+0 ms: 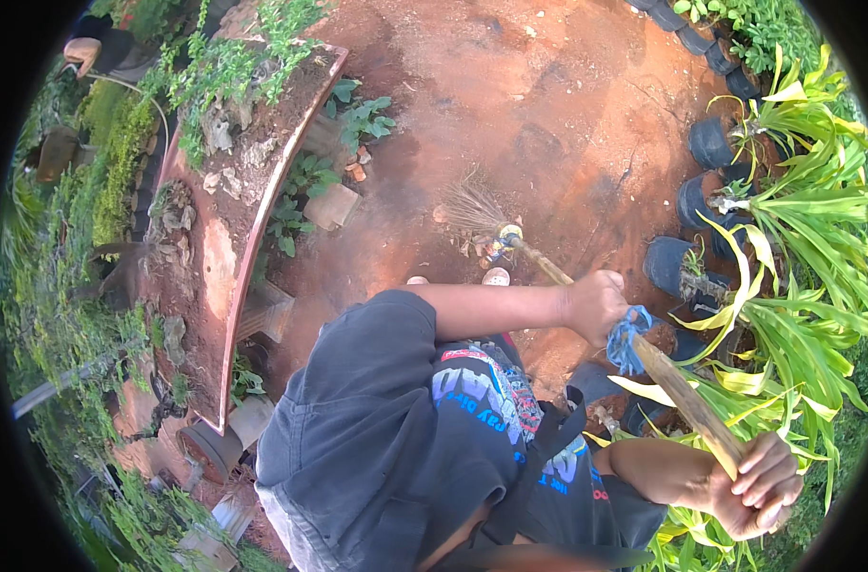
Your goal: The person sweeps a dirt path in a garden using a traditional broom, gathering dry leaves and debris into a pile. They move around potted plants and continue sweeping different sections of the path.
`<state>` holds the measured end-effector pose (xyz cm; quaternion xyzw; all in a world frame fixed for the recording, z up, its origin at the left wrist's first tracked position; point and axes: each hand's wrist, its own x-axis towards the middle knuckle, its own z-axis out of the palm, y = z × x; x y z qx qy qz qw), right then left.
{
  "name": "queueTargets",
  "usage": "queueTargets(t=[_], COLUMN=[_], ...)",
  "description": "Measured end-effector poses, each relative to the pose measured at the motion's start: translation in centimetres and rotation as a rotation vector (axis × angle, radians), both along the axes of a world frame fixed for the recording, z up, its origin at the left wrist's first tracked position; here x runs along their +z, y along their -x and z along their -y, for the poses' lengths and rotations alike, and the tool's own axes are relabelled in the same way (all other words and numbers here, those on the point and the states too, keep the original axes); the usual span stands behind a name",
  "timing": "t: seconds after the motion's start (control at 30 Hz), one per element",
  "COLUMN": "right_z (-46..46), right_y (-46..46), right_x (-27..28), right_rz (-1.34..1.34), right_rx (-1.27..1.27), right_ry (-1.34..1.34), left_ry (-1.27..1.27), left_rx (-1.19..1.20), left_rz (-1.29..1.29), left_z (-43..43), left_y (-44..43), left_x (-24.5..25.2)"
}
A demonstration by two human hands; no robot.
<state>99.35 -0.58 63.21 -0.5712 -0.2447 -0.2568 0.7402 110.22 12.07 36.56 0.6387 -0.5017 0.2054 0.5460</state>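
A long-handled broom made of thin stiff bristles slants across the view. Its bristle head rests on the reddish ground, beside a few dry leaves. My left hand grips the wooden handle partway up, just below a blue cord tie. Around the top end of the handle my right hand is closed, low on the right. The broom's neck is bound with blue and yellowish material. Close to the bristles, the toe of a light shoe pokes out beyond my left forearm.
Black plant pots with long-leaved plants line the right side, their leaves reaching near my right hand. To the left stands a raised slab with rocks and small plants. A block lies by its edge. Reddish ground stretches ahead.
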Motion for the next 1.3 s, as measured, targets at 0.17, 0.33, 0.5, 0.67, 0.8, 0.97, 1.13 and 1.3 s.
queueTargets(t=[0.17, 0.33, 0.5, 0.67, 0.8, 0.97, 1.13, 1.3], right_z=[-2.1, -6.2, -13.5, -16.5, -13.1, -8.1, -7.4, -9.4], right_y=[-1.6, -10.0, -18.7, -19.4, -15.2, -7.7, -4.5, -7.2], right_x=[0.8, -6.8, -17.9, -21.8, -15.6, -2.7, 2.4, -2.2], right_rz=[0.134, 0.26, -0.001, -0.099, -0.127, 0.042, 0.126, 0.319], right_rx=[0.008, -0.035, -0.003, 0.133, 0.256, 0.311, 0.196, 0.172], right_ry=[-0.002, 0.086, 0.111, 0.323, 0.179, 0.152, 0.051, 0.208], left_ry=[0.101, -0.23, -0.572, -0.823, -0.603, -0.153, -0.01, 0.001], left_rx=[0.135, 0.502, 0.796, 0.832, 0.728, 0.336, 0.186, 0.462], left_rz=[0.067, 0.133, -0.28, -0.572, -0.402, -0.092, -0.008, 0.181], left_z=[-2.1, -8.6, -16.7, -20.0, -16.4, -9.8, -7.9, -10.5], left_y=[-3.6, -14.1, -21.1, -19.5, -13.8, -4.4, -1.9, -9.5], left_x=[2.2, -2.4, -8.9, -12.9, -11.2, -2.1, 3.4, 0.7])
